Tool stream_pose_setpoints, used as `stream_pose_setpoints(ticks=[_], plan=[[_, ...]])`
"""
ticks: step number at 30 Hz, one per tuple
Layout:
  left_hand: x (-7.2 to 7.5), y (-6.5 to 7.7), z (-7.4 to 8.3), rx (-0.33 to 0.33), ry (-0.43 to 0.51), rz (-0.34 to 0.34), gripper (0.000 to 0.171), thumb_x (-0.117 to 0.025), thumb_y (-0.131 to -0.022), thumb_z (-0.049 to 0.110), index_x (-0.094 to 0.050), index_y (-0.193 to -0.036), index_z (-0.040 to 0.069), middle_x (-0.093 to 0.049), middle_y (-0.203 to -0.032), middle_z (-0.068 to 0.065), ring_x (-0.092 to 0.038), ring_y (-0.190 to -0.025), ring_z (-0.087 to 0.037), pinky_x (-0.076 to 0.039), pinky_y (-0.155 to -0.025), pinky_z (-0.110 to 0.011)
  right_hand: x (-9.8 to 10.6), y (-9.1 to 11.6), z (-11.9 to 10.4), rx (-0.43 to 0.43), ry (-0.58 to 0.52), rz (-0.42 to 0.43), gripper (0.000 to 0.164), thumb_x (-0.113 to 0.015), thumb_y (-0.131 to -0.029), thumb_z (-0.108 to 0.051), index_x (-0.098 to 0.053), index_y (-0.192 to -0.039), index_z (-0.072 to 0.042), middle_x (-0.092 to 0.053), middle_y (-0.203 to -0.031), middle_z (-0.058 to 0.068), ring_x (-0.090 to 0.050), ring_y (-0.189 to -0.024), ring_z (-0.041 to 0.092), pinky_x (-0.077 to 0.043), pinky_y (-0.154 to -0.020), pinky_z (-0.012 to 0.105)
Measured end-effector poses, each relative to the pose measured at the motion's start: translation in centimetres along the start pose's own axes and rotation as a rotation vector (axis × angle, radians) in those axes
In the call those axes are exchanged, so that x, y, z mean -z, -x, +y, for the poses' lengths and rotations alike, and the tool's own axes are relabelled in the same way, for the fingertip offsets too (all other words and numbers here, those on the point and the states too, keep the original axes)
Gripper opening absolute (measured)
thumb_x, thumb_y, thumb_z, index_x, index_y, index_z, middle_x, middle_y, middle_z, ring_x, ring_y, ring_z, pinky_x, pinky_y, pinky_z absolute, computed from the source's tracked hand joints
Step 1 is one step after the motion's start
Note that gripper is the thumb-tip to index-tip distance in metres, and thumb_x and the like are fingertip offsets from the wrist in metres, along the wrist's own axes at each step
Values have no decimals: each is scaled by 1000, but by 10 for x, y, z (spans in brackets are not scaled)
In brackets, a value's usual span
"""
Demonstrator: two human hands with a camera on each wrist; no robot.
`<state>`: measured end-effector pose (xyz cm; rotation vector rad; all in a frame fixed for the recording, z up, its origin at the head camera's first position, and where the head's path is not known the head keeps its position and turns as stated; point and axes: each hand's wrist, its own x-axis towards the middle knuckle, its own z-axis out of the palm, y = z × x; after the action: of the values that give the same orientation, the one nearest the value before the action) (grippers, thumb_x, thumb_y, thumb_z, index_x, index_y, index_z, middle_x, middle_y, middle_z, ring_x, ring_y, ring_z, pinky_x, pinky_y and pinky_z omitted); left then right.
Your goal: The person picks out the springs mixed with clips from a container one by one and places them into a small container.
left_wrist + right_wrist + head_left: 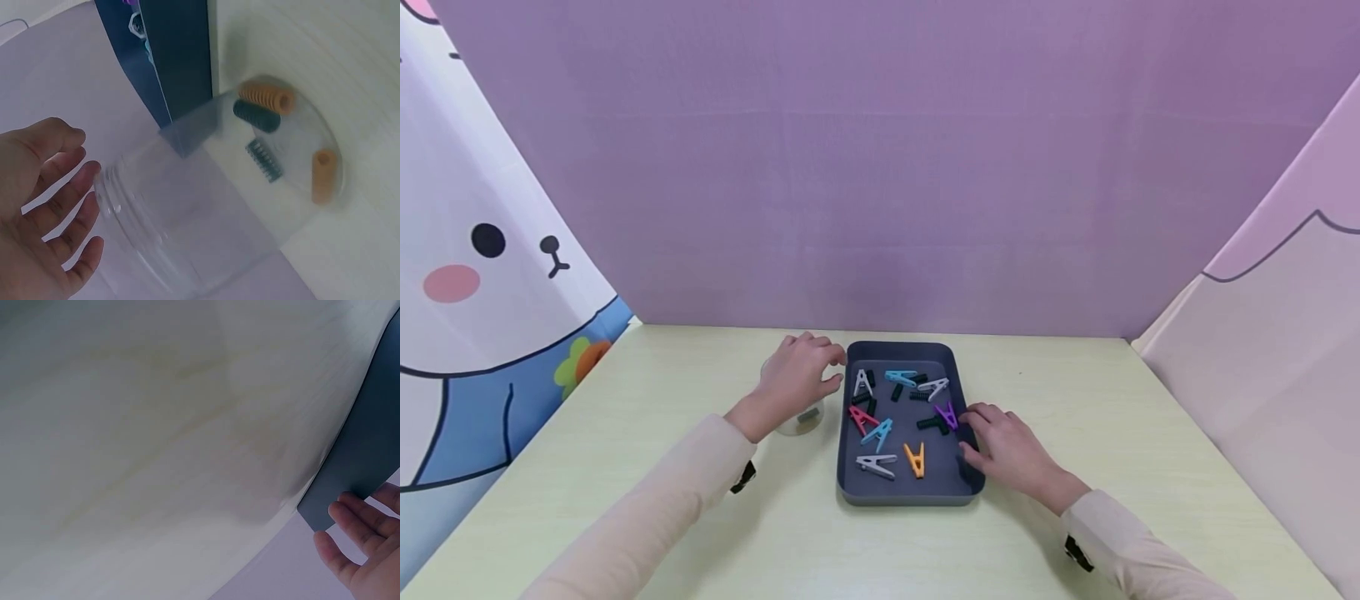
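Observation:
My left hand (800, 369) is raised beside the left rim of a dark grey tray (910, 499), its fingers loosely bent and nothing between them. Below it stands a clear jar (187, 194), partly hidden by the hand in the head view. At the jar's bottom lie several small ribbed, coil-like pieces, among them an orange one (267, 97) and a dark green one (256, 116). My right hand (1011, 446) is at the tray's right rim, fingers loosely bent, fingertips close to a purple clothespin (947, 415).
In the tray lie more clothespins, such as a red one (862, 419), an orange one (915, 460) and a grey one (876, 466), with several small black coil-like pieces (933, 425) among them. A purple cloth (895, 192) hangs behind the pale table (760, 533).

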<state>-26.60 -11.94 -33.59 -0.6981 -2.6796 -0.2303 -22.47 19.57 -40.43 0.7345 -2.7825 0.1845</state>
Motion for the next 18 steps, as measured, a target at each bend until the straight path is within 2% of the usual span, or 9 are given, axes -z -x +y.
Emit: stream_pose_setpoints(ticks=[12, 18], plan=[[-21, -7, 22, -13, 1, -125, 19, -68, -79, 28, -67, -96, 19, -65, -93, 3, -53, -85, -18, -42, -81, -39, 0, 1, 0, 5, -4, 9, 37, -66, -80, -30, -62, -108, -7, -59, -112, 9, -56, -102, 22, -48, -82, 40], [-34, -10, 26, -32, 13, -144, 19, -68, -79, 26, -68, -96, 17, -66, -95, 1, -53, -86, -21, -41, -77, -40, 0, 1, 0, 10, -1, 17, 36, -67, -79, -29, -62, -107, -7, -59, -112, 9, -56, -102, 22, -48, -82, 40]])
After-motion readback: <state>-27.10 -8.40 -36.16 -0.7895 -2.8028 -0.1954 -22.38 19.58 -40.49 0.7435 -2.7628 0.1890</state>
